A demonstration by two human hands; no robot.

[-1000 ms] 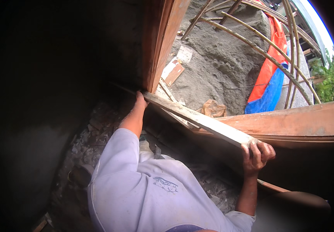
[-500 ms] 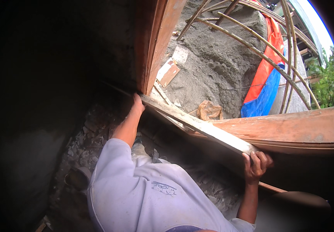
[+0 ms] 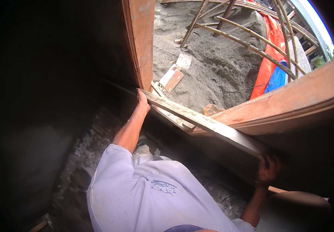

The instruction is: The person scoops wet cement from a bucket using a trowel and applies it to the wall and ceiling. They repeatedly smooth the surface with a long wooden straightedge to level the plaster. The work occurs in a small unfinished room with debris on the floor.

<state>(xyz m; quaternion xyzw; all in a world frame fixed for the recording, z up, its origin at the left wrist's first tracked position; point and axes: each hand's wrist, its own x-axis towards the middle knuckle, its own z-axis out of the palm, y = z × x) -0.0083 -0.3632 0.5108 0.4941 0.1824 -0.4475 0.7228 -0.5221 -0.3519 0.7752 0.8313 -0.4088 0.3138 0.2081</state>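
A long, narrow wooden plank spans slantwise across the inner side of a wooden opening frame, coated in pale dust or mortar. My left hand grips it near the frame's left upright, thumb up along its face. Beyond that hand the plank runs on into deep shadow. At the plank's lower right end, my right hand closes round it in shade, with part of its fingers dark and blurred. The frame's upright rises just past my left hand, and its sill lies above my right.
Outside the frame are a grey sand heap, thin wooden poles, an orange and blue tarp and a broken piece of board. Rubble covers the dim floor inside. A rounded object sits at lower right.
My right hand and the plank's right end have shifted right and slightly down into shade. My left hand keeps its hold. The view has turned, so the frame appears tilted differently.
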